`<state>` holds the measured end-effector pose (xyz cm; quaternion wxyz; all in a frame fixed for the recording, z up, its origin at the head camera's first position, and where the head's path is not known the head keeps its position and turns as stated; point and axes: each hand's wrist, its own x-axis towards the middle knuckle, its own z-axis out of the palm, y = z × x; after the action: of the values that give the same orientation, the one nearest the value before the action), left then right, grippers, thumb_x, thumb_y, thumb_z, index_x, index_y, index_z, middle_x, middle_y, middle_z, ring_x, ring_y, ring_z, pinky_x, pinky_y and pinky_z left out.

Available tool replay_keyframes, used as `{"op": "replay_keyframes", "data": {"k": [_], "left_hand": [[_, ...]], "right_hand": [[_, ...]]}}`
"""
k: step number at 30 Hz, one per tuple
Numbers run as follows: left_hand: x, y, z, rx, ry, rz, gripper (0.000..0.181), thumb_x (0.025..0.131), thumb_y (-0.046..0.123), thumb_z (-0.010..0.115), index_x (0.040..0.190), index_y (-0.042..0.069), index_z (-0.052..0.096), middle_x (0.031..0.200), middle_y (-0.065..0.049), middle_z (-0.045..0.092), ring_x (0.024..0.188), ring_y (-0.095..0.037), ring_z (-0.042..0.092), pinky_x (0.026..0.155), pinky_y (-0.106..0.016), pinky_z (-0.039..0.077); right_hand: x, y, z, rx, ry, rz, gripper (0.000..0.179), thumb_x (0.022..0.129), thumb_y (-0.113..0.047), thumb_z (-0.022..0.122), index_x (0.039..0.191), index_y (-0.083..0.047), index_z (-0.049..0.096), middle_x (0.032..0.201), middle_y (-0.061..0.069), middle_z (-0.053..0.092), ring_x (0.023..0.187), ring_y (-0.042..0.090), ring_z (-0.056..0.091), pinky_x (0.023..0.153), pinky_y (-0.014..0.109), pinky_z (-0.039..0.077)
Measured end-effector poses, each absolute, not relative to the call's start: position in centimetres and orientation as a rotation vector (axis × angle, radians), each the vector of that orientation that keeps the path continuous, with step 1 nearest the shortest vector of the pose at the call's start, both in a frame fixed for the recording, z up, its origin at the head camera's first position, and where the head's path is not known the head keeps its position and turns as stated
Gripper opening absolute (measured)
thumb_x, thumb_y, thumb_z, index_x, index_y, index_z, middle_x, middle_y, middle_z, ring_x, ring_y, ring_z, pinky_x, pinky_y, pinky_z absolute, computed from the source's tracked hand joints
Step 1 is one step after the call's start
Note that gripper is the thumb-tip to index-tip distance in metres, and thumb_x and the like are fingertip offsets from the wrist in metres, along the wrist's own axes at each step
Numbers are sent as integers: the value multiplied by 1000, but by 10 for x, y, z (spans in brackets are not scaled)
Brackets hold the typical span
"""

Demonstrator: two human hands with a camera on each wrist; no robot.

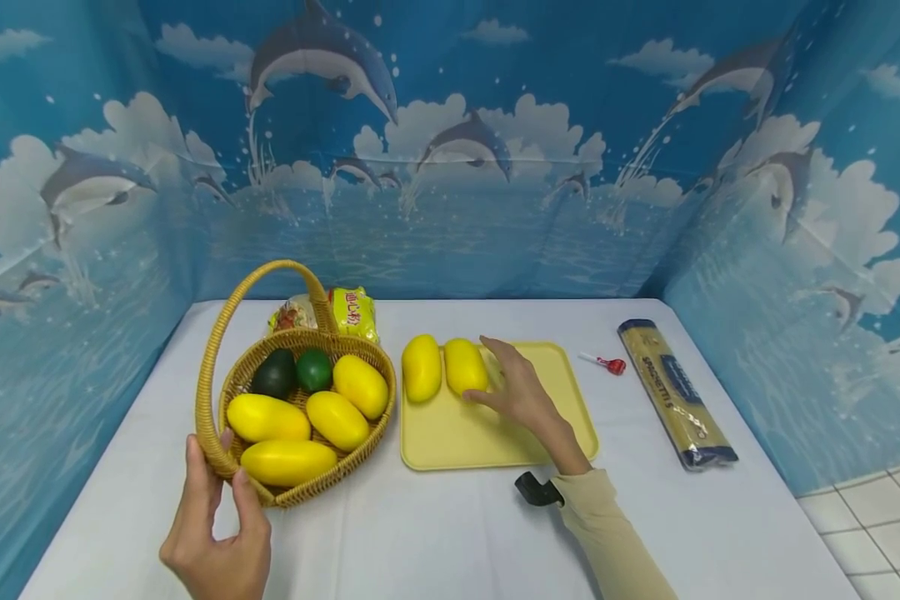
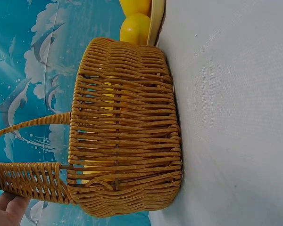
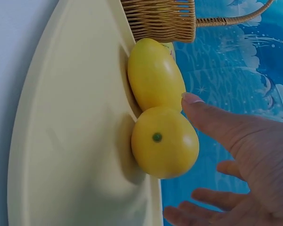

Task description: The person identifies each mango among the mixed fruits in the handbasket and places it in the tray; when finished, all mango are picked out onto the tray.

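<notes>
My left hand (image 1: pixel 221 529) grips the handle (image 1: pixel 208 400) of a wicker basket (image 1: pixel 378 354) near its lower end; in the left wrist view fingers (image 2: pixel 12 205) wrap the woven handle. Several yellow mangoes (image 1: pixel 288 462) lie in the basket with two dark green avocado-like fruits (image 1: pixel 273 375). To the right, two more mangoes sit on a pale yellow tray (image 1: pixel 487 450): a left one (image 1: pixel 422 369) and a right one (image 1: pixel 465 367). My right hand (image 1: pixel 519 387) is beside the right mango, thumb and fingers spread. In the right wrist view a gap shows between most fingers and that mango (image 3: pixel 165 141).
Behind the basket lies a bright yellow-green food packet (image 1: pixel 354 312). Right of the tray are a red lollipop (image 1: pixel 613 365) and a long spaghetti pack (image 1: pixel 675 392). A dolphin-print curtain (image 1: pixel 450 225) closes off the back and sides of the white-covered table (image 1: pixel 420 533).
</notes>
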<state>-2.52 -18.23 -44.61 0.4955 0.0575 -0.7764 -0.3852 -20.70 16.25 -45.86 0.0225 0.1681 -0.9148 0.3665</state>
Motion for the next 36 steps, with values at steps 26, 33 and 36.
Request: {"op": "replay_keyframes", "data": {"k": [26, 33, 36], "left_hand": [[-23, -184, -447, 59, -1813, -962, 69, 93, -15, 69, 158, 2, 52, 135, -28, 69, 133, -7, 65, 106, -13, 49], [-19, -184, -447, 69, -1853, -960, 75, 91, -18, 70, 160, 5, 49, 139, -26, 68, 135, -7, 63, 106, -11, 48], [-16, -183, -446, 115, -1909, -942, 85, 87, -22, 72, 162, 9, 47, 143, -21, 66, 136, -5, 61, 105, -9, 47]], "right_hand": [[-201, 159, -455, 588, -2687, 1104, 87, 88, -27, 92, 161, -8, 49, 170, 21, 38, 155, 46, 37, 122, 72, 37], [-198, 159, -460, 584, -2707, 1101, 86, 89, -30, 91, 162, -8, 49, 170, 21, 38, 156, 46, 37, 123, 72, 36], [-197, 160, -461, 581, -2713, 1099, 86, 89, -30, 91, 161, -8, 49, 170, 22, 38, 156, 46, 37, 123, 72, 36]]}}
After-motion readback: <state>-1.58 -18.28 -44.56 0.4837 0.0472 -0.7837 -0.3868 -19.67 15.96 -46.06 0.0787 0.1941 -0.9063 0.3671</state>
